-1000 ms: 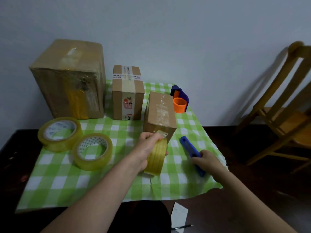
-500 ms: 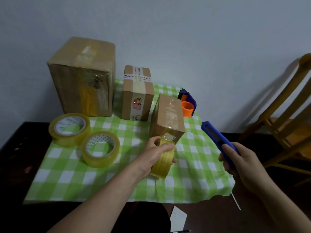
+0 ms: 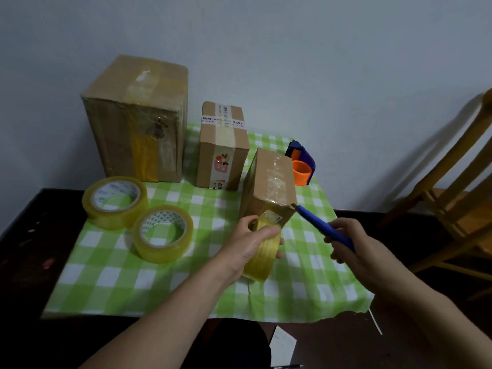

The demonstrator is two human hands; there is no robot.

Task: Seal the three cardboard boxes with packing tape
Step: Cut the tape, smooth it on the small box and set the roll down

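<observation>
Overhead, the dark table (image 3: 24, 235) carries a green checked cloth (image 3: 111, 278) whose near edge lies bare. Large box (image 3: 135, 121) stands back left, the middle box (image 3: 223, 147), its printed digits partly legible as "5552", beside it. The small box (image 3: 271, 185) stands nearest. The left hand (image 3: 250, 246) grips a tape roll (image 3: 262, 258) against it; the right hand (image 3: 354, 243) clenches a blue cutter (image 3: 323, 226), tip at the box corner.

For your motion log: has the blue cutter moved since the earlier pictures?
Yes. The blue cutter rose off the checked cloth and swung left; its tip now meets the nearest box.
</observation>
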